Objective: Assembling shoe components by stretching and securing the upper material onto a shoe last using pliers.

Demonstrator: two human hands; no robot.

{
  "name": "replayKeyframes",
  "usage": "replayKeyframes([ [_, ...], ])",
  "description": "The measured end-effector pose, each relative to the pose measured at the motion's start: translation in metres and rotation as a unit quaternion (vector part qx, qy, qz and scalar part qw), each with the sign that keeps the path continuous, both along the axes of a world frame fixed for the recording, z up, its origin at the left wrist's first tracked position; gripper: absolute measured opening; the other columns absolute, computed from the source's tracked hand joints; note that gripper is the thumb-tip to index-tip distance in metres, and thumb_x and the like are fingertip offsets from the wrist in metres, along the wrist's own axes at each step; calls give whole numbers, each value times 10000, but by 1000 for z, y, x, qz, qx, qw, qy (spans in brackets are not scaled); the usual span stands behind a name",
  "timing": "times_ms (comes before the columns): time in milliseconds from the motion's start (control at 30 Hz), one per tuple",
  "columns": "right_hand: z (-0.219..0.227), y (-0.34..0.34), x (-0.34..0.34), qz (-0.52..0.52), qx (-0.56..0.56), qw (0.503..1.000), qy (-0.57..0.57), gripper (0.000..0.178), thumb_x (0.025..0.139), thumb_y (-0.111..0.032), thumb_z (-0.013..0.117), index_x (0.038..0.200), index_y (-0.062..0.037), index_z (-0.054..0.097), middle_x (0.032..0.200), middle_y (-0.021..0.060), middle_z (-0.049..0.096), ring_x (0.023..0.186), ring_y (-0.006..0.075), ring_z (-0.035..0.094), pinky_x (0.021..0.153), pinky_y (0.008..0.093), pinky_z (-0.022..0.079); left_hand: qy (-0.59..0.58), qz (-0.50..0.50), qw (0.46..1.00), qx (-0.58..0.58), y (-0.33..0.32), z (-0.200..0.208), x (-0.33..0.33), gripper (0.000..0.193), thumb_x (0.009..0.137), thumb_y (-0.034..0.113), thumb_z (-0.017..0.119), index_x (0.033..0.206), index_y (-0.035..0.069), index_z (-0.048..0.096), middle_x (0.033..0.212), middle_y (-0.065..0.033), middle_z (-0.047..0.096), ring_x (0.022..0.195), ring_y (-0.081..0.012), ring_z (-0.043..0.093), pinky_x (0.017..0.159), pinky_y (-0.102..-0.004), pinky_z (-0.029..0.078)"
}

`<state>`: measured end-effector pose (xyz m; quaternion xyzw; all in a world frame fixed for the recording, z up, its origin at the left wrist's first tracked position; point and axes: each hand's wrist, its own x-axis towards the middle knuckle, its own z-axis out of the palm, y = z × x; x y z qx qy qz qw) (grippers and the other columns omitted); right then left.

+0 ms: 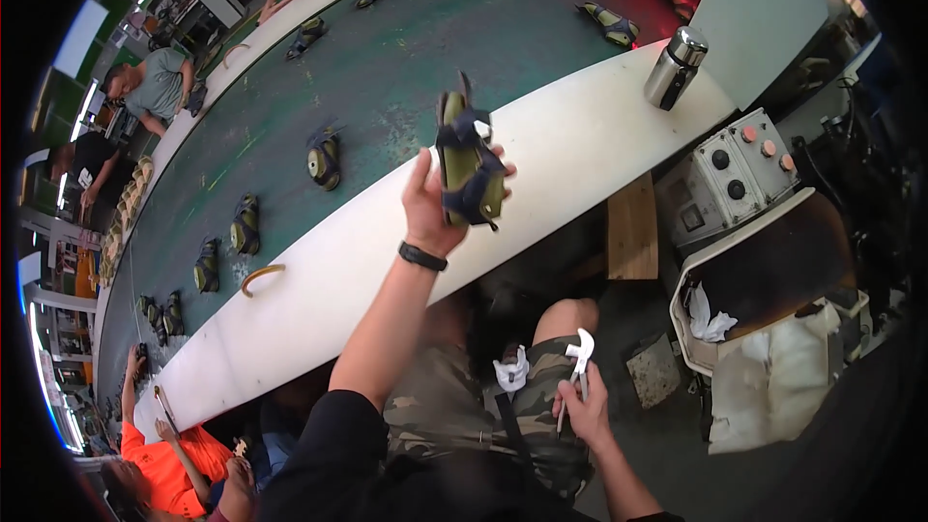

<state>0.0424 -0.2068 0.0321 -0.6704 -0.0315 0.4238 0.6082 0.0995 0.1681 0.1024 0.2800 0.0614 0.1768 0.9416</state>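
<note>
My left hand (432, 213), with a black band at the wrist, holds up a green and navy sandal (456, 150) over the white edge of the work table. Its fingers wrap behind the sandal, and a dark strap end sticks up at the top. Low at the right, beside my knee, my right hand (587, 411) is closed round the handles of a pair of pincers (581, 353) with a pale, curved head. Part of the handles is hidden by the fingers.
Similar sandals (324, 159) lie spaced along the green surface (387, 68). A steel flask (676, 68) stands on the white edge (541, 155). To the right are a control box (730, 169) and a chair (764, 280). A person in orange (174, 464) sits at the left; others work across the table.
</note>
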Motion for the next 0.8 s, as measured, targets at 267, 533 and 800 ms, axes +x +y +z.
replayKeyframes([
  [267, 70, 27, 30, -24, 54, 977, -204, 278, 949, -55, 605, 1188, -28, 466, 835, 51, 606, 665, 117, 623, 551, 252, 507, -59, -68, 969, -229, -122, -12, -96, 820, 943, 698, 476, 1391, 12, 498, 1228, -233, 631, 1054, -332, 669, 880, -459, 583],
  [533, 156, 56, 68, 48, 70, 929, -360, 435, 911, -158, 731, 1250, -24, 493, 1104, 74, 653, 953, 132, 594, 878, 299, 491, -103, -207, 933, -277, -199, -24, -140, 859, 967, 689, 293, 1389, -30, 501, 1077, -276, 676, 813, -433, 675, 751, -529, 544],
  [800, 154, 41, 45, 87, 104, 931, -339, 457, 856, -177, 796, 1205, -53, 528, 1069, 12, 539, 998, 118, 519, 954, 285, 431, 107, -142, 978, -105, -210, -19, -162, 729, 1003, 579, 325, 1424, 7, 488, 1269, -250, 625, 1111, -375, 652, 1012, -506, 480],
])
